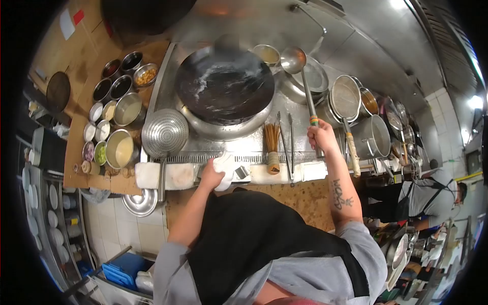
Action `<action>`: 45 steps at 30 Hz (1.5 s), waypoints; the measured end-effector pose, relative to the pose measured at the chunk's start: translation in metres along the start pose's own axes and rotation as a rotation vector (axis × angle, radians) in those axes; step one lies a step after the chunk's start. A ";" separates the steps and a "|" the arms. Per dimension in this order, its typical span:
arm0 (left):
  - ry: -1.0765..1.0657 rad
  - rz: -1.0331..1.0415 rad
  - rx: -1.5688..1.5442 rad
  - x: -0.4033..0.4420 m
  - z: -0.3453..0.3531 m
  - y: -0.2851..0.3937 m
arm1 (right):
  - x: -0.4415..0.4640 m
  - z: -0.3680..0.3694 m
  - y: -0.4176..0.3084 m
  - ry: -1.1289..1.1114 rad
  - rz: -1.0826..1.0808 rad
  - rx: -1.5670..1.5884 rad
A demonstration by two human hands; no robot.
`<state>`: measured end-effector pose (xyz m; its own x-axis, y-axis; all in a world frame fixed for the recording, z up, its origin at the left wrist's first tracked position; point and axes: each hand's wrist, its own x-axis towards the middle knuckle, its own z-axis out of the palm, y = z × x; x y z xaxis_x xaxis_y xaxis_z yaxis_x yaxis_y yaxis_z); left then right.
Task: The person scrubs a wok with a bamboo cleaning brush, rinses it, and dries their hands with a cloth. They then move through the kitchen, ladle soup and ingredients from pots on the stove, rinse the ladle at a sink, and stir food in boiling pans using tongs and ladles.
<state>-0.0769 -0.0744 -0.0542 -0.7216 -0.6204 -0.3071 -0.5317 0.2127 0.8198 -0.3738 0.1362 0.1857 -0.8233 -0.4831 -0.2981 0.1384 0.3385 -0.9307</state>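
Note:
My right hand (322, 136) is closed round the handle of a long steel ladle (293, 61), whose bowl is raised over the back of the stove, right of the wok. In my left hand (210, 176) is a bunched white cloth (224, 169), at the stove's front edge. A large dark wok (226, 89) with whitish wet streaks sits on the burner ring ahead of me. Between my hands a bamboo brush (272, 147) and a pair of tongs (284, 145) lie on the steel stove top. Left of the wok rests a perforated skimmer (165, 133).
Seasoning pots, including one of pale liquid (122, 149), crowd the left counter. On the right stand a mesh strainer (345, 96) and a deep steel pot (375, 137). A faucet (310, 23) reaches over the back. Another person (429, 193) works at far right.

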 end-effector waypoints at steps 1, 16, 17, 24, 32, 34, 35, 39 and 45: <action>0.027 0.010 0.014 -0.002 -0.002 -0.004 | 0.017 -0.007 0.004 0.060 -0.008 -0.045; 0.269 0.044 -0.059 -0.067 -0.056 0.021 | 0.212 -0.052 -0.020 -0.263 0.373 1.211; 0.276 0.028 -0.123 -0.071 -0.059 0.015 | 0.205 -0.047 -0.029 -0.245 0.341 1.222; 0.312 0.077 -0.350 -0.075 -0.093 -0.012 | 0.124 -0.012 -0.085 -0.281 0.264 1.213; 0.160 0.167 -0.439 -0.047 -0.120 -0.011 | -0.005 0.052 -0.117 -0.427 0.258 1.249; 0.127 0.173 -0.474 -0.047 -0.125 -0.004 | -0.030 0.066 -0.114 -0.423 0.280 1.222; 0.111 0.179 -0.492 -0.046 -0.127 -0.003 | -0.040 0.072 -0.110 -0.422 0.288 1.209; 0.115 0.206 -0.576 -0.048 -0.131 -0.010 | -0.063 0.089 -0.077 -0.361 0.360 1.049; 0.201 0.245 -0.587 -0.050 -0.134 -0.025 | -0.094 0.128 -0.036 -0.039 0.153 0.073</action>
<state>0.0318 -0.1496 0.0054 -0.6639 -0.7473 -0.0290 0.0077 -0.0456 0.9989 -0.2312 0.0663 0.2205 -0.7680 -0.4616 -0.4441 0.3014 0.3513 -0.8864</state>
